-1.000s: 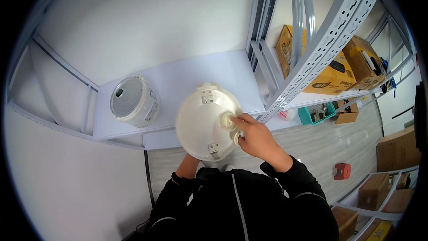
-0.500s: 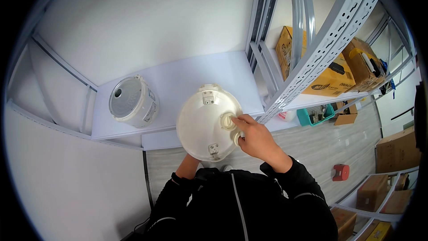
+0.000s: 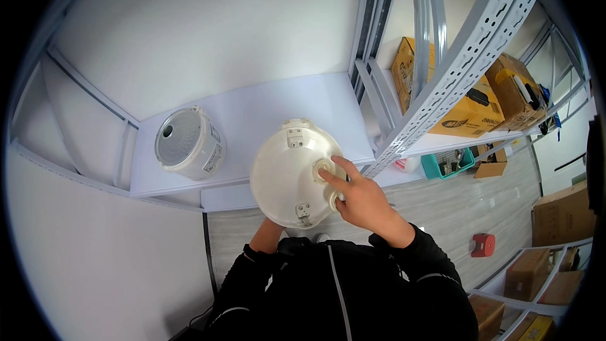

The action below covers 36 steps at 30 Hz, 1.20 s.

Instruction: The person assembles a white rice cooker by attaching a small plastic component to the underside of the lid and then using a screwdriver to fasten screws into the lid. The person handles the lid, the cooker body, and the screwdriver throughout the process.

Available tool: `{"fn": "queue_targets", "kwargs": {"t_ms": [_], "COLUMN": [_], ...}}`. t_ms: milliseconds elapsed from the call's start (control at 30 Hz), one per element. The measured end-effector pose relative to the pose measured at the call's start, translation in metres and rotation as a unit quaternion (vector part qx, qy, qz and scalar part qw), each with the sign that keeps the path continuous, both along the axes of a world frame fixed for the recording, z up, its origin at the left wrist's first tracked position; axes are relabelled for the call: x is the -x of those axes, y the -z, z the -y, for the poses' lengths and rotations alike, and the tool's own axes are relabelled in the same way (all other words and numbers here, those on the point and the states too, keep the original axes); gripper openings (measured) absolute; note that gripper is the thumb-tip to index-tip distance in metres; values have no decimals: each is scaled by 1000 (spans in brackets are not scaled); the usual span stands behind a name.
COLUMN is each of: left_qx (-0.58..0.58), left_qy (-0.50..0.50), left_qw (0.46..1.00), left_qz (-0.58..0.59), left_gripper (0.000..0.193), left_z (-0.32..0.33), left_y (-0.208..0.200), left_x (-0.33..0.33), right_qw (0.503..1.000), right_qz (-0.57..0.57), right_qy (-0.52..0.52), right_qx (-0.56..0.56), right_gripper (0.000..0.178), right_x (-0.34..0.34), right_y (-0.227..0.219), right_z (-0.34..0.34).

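Observation:
A round cream plastic vessel [image 3: 278,177] hangs before the shelf's front edge. It has clip-like fittings on two sides, a round cap [image 3: 323,168] on its right part and a small round fitting beside that. My left hand [image 3: 269,232] comes up under the vessel's lower edge and supports it; its fingers are hidden beneath. My right hand [image 3: 363,199] lies at the vessel's right side with fingers apart. One fingertip touches the cap, another stretches past it along the rim, and the lower fingers rest by the small fitting.
A white bucket [image 3: 202,151] with a grey top and a dark hole stands on the white shelf [image 3: 265,104]. To the right rise a perforated metal post [image 3: 454,69] and yellow cartons [image 3: 464,113]. A teal basket [image 3: 448,163] sits lower; a red stool [image 3: 483,244] is on the floor.
My right hand's fingers have spread; one finger lifted away from the cap toward the rim while another now touches the cap. The vessel and my left hand have hardly moved.

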<state>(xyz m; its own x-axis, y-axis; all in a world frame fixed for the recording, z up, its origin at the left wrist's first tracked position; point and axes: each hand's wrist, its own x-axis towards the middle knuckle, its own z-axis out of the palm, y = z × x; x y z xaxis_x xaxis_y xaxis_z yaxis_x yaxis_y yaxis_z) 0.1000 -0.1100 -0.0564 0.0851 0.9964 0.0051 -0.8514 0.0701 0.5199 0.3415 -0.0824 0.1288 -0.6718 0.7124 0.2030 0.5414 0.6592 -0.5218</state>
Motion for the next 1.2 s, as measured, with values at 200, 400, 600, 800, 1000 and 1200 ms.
{"fn": "queue_targets", "kwargs": {"t_ms": [200,400,600,800,1000,1200], "left_qx": [-16,0,39,-6,-5,4], "left_qy": [0,24,30,19,31,35], "left_qw": [999,999,997,999,999,998], "left_qz": [-41,-44,-52,-45,-34,-53], "left_gripper": [68,68,68,68,68,69], "left_z": [3,6,14,15,18,20], "left_y": [-22,-18,-29,-43,-46,-53], "left_x": [3,5,2,-3,2,0], "right_qw": [999,998,999,999,999,999], "right_qz": [14,27,8,-12,13,-11], "right_qy": [-12,-22,-48,-27,-38,-31], "right_qx": [-48,-47,6,29,15,40], "right_gripper": [75,78,84,78,68,61], "right_x": [-1,-2,-7,-10,-7,-11], "right_y": [11,12,18,12,10,12], "right_z": [0,-1,-9,-1,0,-1]}}
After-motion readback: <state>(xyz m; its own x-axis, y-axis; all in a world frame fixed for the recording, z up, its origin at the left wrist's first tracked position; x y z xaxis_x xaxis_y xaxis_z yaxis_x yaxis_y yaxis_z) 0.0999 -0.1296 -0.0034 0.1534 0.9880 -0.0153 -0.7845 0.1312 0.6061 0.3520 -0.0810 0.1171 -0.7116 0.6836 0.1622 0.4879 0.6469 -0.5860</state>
